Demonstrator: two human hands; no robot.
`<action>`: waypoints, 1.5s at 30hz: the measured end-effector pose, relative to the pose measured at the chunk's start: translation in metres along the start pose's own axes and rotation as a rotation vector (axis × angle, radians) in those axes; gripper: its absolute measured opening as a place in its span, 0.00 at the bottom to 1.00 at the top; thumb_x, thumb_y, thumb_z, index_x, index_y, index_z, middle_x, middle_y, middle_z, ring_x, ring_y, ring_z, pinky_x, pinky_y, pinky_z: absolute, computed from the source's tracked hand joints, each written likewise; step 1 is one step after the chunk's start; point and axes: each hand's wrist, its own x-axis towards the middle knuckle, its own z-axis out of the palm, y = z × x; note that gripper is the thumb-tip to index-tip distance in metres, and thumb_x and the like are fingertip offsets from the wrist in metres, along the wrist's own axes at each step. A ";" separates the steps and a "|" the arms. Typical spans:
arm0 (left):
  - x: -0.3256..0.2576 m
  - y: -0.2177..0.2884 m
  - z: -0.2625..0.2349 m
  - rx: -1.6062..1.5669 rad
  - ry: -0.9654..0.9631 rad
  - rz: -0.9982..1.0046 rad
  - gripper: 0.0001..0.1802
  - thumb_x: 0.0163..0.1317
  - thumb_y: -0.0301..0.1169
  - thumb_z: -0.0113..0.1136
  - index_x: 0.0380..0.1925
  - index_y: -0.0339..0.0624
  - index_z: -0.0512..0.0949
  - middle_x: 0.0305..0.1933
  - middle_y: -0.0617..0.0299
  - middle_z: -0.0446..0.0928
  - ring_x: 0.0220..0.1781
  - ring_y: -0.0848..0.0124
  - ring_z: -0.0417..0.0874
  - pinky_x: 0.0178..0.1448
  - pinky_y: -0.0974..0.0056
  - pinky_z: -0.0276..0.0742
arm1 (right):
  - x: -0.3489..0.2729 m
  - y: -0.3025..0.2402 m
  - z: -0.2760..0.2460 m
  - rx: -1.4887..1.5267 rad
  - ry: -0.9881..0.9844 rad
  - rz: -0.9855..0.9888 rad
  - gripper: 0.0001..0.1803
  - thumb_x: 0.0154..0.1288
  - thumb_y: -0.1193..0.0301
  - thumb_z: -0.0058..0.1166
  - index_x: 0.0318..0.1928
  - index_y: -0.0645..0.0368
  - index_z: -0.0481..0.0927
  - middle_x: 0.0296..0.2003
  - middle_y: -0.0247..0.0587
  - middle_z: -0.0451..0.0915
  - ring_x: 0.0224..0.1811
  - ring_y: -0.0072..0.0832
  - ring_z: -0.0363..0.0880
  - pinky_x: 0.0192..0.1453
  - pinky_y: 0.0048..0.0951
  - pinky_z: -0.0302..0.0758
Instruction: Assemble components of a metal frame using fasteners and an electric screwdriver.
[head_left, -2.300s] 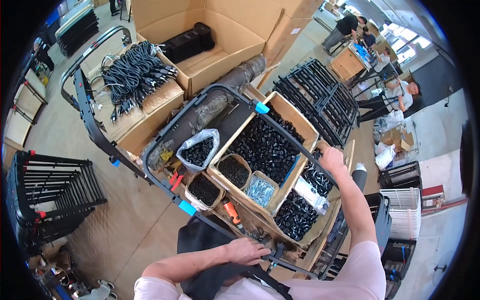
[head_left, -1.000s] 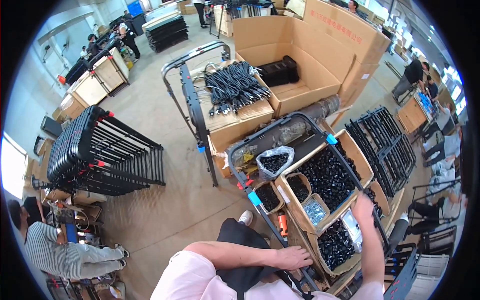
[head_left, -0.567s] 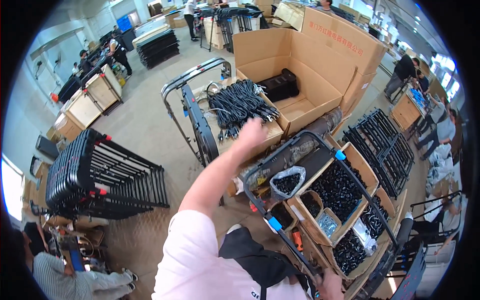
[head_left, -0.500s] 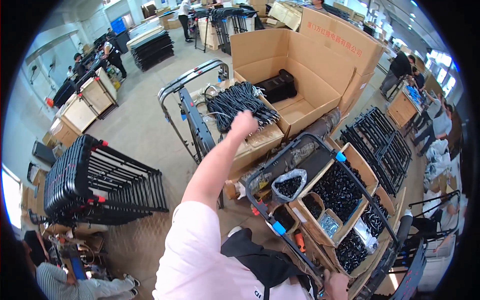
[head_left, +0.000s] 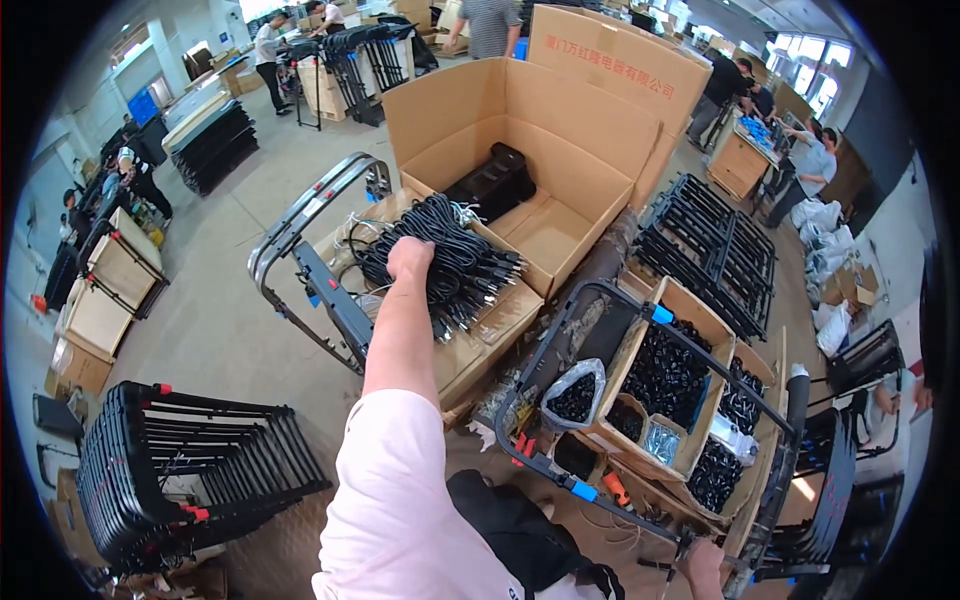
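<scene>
A thick pile of black cables (head_left: 455,235) with metal-tipped ends lies on a cardboard box (head_left: 490,325) in front of me. My left hand (head_left: 408,259) is at the left side of this pile, its fingers curled down among the cables; the fingertips are partly hidden. At the lower right, my right hand (head_left: 703,560) is closed around the lower end of a black tubular frame (head_left: 535,455) with blue clips. This frame rests over boxes of small parts. Close to that hand, an orange-handled tool (head_left: 616,488) lies by the rail.
Behind the cables stands a large open carton (head_left: 560,235) holding a black part (head_left: 495,182). Cardboard bins of black fittings (head_left: 675,375) lie to the right. Stacked black frames (head_left: 190,465) stand at left, and more frames (head_left: 710,250) lie at right. Several people work farther off.
My view has turned, shifting the far scene leftward. My left hand has moved from the cables' metal-tipped ends to the pile's left side. My right hand stays at the frame.
</scene>
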 end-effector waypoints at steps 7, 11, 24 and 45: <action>0.024 -0.003 -0.010 -0.006 -0.129 -0.006 0.13 0.64 0.36 0.64 0.40 0.44 0.92 0.47 0.53 0.91 0.58 0.56 0.91 0.60 0.53 0.85 | 0.014 -0.002 -0.001 -0.011 -0.045 -0.084 0.24 0.64 0.55 0.65 0.50 0.63 0.85 0.39 0.57 0.89 0.47 0.50 0.90 0.49 0.48 0.86; 0.021 -0.001 -0.004 -0.051 -0.079 -0.011 0.15 0.65 0.40 0.63 0.42 0.44 0.92 0.43 0.56 0.92 0.52 0.60 0.93 0.57 0.55 0.86 | 0.010 -0.023 -0.022 0.103 0.102 0.047 0.29 0.69 0.46 0.60 0.44 0.64 0.89 0.41 0.59 0.89 0.47 0.50 0.90 0.50 0.49 0.85; 0.000 0.008 -0.009 -0.284 -0.297 0.030 0.20 0.73 0.47 0.59 0.39 0.40 0.86 0.38 0.54 0.91 0.34 0.65 0.92 0.40 0.59 0.89 | -0.020 -0.009 -0.029 0.222 0.123 -0.008 0.33 0.56 0.51 0.71 0.55 0.60 0.81 0.45 0.57 0.88 0.51 0.52 0.88 0.55 0.51 0.83; 0.165 -0.094 -0.074 -1.446 -0.258 -0.161 0.11 0.75 0.39 0.56 0.40 0.43 0.79 0.33 0.58 0.82 0.31 0.63 0.82 0.37 0.64 0.82 | 0.016 -0.021 0.007 -0.054 -0.118 -0.050 0.08 0.70 0.67 0.54 0.41 0.52 0.85 0.37 0.39 0.90 0.40 0.38 0.93 0.38 0.43 0.87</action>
